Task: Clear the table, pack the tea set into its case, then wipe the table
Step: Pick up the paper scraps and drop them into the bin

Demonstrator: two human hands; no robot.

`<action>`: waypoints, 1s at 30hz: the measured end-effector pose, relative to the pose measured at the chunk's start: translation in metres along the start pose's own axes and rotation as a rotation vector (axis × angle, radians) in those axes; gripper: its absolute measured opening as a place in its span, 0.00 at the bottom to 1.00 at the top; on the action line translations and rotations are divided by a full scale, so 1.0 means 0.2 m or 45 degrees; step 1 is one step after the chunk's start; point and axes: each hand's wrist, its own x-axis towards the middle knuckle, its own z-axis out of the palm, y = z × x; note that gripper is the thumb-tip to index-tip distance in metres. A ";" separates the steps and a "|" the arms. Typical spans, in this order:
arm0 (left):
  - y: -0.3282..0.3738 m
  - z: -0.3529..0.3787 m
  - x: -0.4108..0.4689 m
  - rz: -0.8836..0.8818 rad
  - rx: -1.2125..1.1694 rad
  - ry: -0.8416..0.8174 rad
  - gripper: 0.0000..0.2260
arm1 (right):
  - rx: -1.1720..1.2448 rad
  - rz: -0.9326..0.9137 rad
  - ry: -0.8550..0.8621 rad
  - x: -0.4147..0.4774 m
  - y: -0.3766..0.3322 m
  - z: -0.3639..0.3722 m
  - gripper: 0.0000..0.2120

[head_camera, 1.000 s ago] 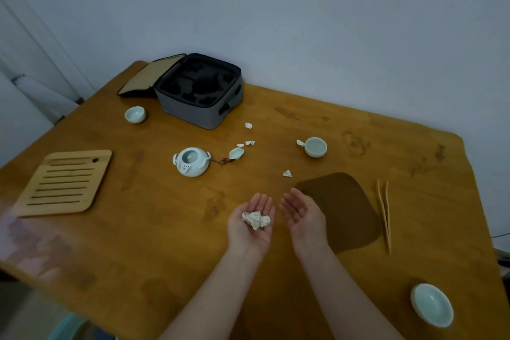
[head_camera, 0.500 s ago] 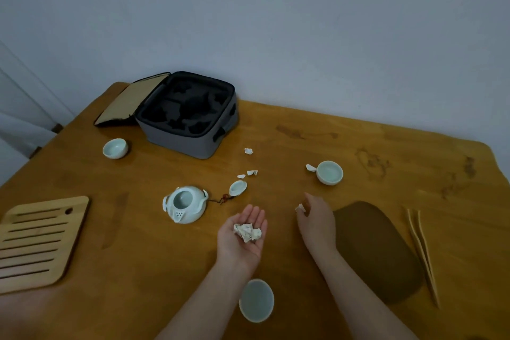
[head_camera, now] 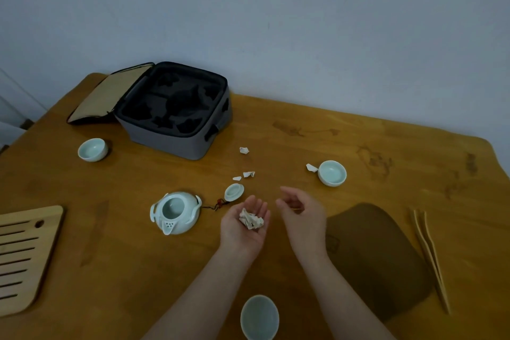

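Three pale green ceramic cups (head_camera: pixel 332 173), one matching teapot (head_camera: pixel 175 212), one round lid (head_camera: pixel 234 192), four loose white paper scraps (head_camera: pixel 249 174), one crumpled paper wad (head_camera: pixel 251 219), one grey fabric case (head_camera: pixel 176 135), one slatted bamboo tray (head_camera: pixel 24 257), one brown cloth mat (head_camera: pixel 372 257), one pair of bamboo tongs (head_camera: pixel 430 257).

2 bare forearms reach in from the bottom edge, side by side. Left hand (head_camera: pixel 244 229) palm up, fingers nearly straight, cupping crumpled white paper scraps (head_camera: pixel 250 218). Right hand (head_camera: pixel 303 218) just beside it, palm turned inward, fingers loosely curled; contents unclear.
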 end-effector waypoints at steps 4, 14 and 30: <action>-0.02 0.03 0.02 -0.081 -0.069 -0.046 0.10 | -0.053 0.002 -0.119 -0.04 -0.07 0.07 0.23; 0.04 0.09 0.01 -0.138 -0.208 -0.128 0.12 | 0.124 -0.088 -0.058 -0.03 -0.13 0.15 0.09; 0.32 -0.06 -0.01 0.076 -0.274 -0.055 0.10 | -0.957 -0.623 -0.365 0.59 0.01 0.41 0.35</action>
